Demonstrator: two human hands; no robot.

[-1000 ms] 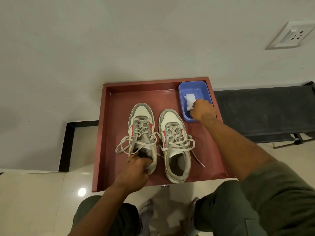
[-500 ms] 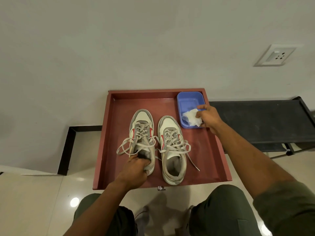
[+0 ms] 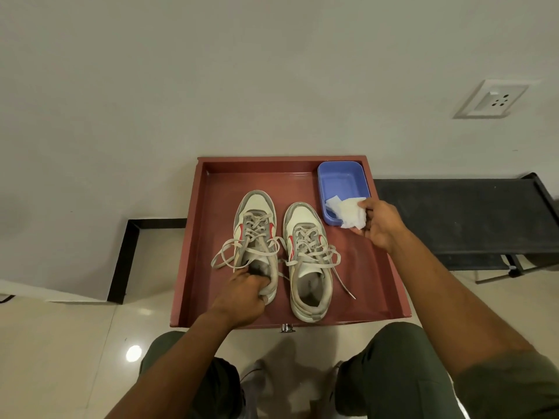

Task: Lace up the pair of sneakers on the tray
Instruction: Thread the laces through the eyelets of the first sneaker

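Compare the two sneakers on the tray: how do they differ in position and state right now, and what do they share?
The left sneaker sits farther back on the tray; the right sneaker sits nearer the front edge. The left hand grips the left sneaker's heel collar; nothing touches the right sneaker. The right sneaker's opening is fully visible; the left sneaker's is partly covered. Both are white and grey with red accents, toes pointing away, laces loose.

A reddish-brown tray (image 3: 193, 237) with raised walls carries two grey-and-white sneakers with red accents: the left sneaker (image 3: 257, 225) and the right sneaker (image 3: 305, 237) lie side by side, toes toward the wall. A blue plastic tub (image 3: 340, 179) sits in the tray's far right corner, just beside the right sneaker's toe.
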